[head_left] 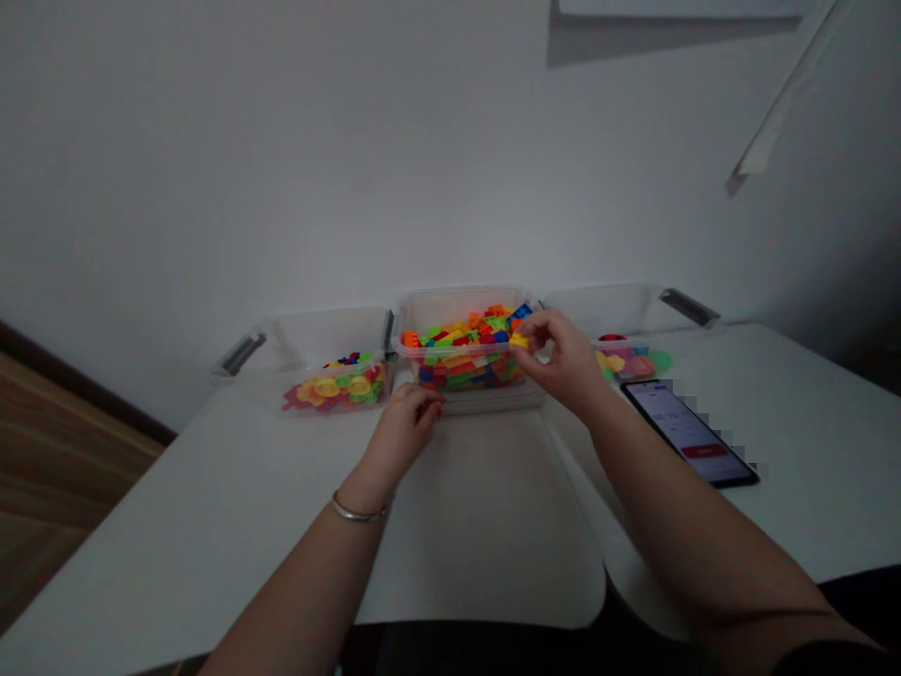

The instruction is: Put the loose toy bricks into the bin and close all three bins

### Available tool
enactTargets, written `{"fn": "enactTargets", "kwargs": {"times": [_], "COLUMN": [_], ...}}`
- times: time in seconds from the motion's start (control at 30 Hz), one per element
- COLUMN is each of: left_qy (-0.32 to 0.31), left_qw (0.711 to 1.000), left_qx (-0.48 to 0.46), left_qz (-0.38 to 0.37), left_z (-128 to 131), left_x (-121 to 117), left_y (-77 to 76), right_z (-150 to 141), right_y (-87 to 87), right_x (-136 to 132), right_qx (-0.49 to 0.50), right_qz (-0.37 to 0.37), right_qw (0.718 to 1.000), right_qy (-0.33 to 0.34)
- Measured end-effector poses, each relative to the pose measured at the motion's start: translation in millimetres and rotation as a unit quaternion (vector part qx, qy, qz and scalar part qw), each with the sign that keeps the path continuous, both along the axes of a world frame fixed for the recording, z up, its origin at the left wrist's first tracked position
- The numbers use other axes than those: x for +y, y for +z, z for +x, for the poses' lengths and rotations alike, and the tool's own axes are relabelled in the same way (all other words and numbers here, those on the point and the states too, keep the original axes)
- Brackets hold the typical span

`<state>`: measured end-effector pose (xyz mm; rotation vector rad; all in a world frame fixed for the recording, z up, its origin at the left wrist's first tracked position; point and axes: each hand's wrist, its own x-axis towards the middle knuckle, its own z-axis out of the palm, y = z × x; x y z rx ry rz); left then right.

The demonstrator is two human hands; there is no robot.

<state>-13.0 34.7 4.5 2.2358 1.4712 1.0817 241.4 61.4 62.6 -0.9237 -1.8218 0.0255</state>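
My right hand [563, 361] pinches a small yellow toy brick [519, 341] at the right front rim of the middle clear plastic bin [461, 299]. Orange, green, red, blue and yellow toy bricks [465, 340] fill much of that bin. Low in front of the bin's left corner is my left hand [408, 418], its fingers curled together. A bit of red shows at its fingertips; whether it holds anything is too small to tell. A silver bracelet [358, 510] circles the left wrist.
A clear bin [330, 324] of colourful plastic shapes stands left, and another clear bin [605, 299] with shapes stands right. A phone [690, 437] lies on the white table [485, 526] beside my right forearm. The wall [352, 160] rises behind the bins.
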Motion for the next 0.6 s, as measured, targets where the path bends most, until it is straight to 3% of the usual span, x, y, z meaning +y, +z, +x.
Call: {"fn": "enactTargets", "kwargs": {"times": [0.13,0.3,0.6], "left_qy": [-0.004,-0.004,-0.016], "left_qw": [1.0,1.0,1.0], "left_qx": [0.001,0.003,0.009], "left_qz": [0.001,-0.006,-0.012], "left_z": [0.2,0.0,1.1], "left_x": [-0.2,-1.3,-2.3], "left_y": [-0.9,-0.2,-0.4], "right_z": [-4.0,-11.1,-16.7], "right_y": [-13.8,-28.8,-29.6], "right_x": [6.4,10.3,13.8], "right_qx": [0.001,0.012,0.012], "right_qz": [0.056,0.037,0.034], "right_qw": [0.994,0.992,0.984], "right_qy": [-0.09,-0.122,-0.172]}}
